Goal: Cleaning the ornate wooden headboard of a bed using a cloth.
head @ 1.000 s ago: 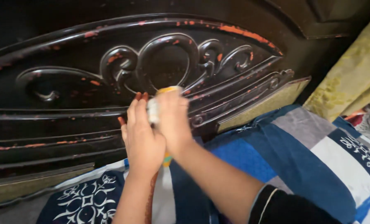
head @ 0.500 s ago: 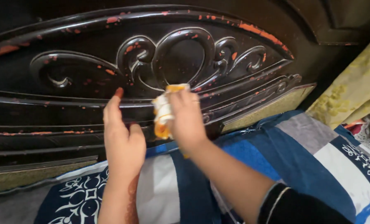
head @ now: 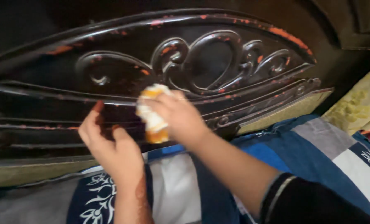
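Pressing a bunched white and orange cloth [head: 153, 116] against the dark carved headboard [head: 218, 54], the right hand [head: 177, 118] sits close to the middle of the head view, its fingers [head: 162, 103] curled shut around the wad so that only the cloth's upper and lower ends show. The cloth lies on the long horizontal moulding just below the scrollwork, at about seven o'clock from the big oval loop of the carving. At nine o'clock from the cloth, just beside it, the left hand [head: 110, 147] is raised with its fingers loosely spread and holding nothing; its fingertips [head: 97, 107] reach the same band of moulding, though whether they touch the wood is hard to tell. Orange-red chips [head: 286, 35] show through the dark finish along the upper arch, toward one o'clock. Below both forearms, from five to seven o'clock, lies a bed cover [head: 317, 145] in blue, white and grey blocks with a white ornamental pattern. A yellowish patterned fabric [head: 361, 108] hangs at three o'clock.
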